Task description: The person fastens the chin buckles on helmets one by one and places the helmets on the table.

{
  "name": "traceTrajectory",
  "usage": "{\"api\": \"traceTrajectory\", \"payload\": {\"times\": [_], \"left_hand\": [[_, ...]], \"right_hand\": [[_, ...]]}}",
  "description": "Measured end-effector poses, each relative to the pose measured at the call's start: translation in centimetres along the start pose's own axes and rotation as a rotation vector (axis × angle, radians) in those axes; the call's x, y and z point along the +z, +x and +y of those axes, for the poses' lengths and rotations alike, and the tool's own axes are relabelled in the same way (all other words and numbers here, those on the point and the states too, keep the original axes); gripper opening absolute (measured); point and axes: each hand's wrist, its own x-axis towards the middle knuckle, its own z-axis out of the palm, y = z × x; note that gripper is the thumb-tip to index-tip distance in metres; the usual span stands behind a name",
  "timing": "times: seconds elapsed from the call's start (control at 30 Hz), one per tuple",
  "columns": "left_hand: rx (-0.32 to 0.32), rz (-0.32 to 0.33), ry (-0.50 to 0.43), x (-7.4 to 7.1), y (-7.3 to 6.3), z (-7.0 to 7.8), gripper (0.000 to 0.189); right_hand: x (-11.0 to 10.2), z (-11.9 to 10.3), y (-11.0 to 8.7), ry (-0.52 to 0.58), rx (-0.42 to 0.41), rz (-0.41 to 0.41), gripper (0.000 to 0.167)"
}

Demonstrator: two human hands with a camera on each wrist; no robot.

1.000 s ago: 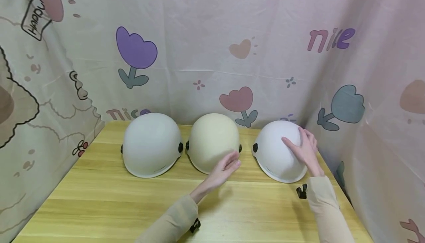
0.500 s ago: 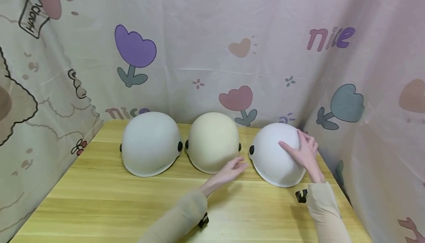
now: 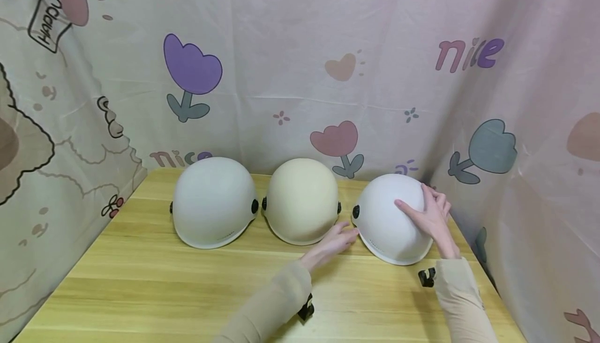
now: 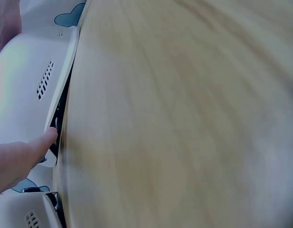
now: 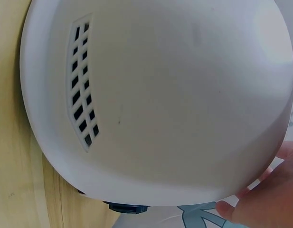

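A white helmet point(image 3: 391, 220) stands at the right of the table, dome up, with a black round fitting on its side. My right hand point(image 3: 431, 215) grips its right side, thumb spread over the dome and fingers bent round the far side. In the right wrist view the helmet point(image 5: 184, 104) shows a slotted vent, with part of my right hand point(image 5: 272, 190) at its edge. My left hand point(image 3: 333, 241) reaches to its lower left edge with fingers extended. In the left wrist view my left thumb point(image 4: 34, 149) lies by the rim; the other fingers are hidden.
A cream helmet point(image 3: 302, 202) stands mid-table, left of the white one and just behind my left hand. Farther left is a pale grey helmet point(image 3: 213, 202). The wooden table point(image 3: 154, 291) meets a printed cloth backdrop point(image 3: 281, 62) behind and at both sides.
My left hand has moved right from before the cream helmet to the white helmet's edge. The white helmet has shifted slightly left and nearer, with my right hand still on it.
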Motion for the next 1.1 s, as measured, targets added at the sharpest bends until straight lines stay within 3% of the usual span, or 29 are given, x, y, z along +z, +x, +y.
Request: {"api": "traceTrajectory", "payload": {"times": [0.27,0.63,1.1], "left_hand": [[0.041,-0.041,-0.115,0.5,1.1,-0.6,0.065],[0.023,-0.015,-0.223,0.7,1.5,-0.6,0.073],[0.065,0.043,-0.098,0.7,0.9,-0.1,0.073]], "right_hand": [[0.1,0.1,-0.1,-0.007,-0.001,0.007,0.105],[0.0,0.0,-0.1,-0.005,0.001,0.0,0.105],[-0.1,-0.1,-0.4,0.008,-0.008,0.006,0.102]]}}
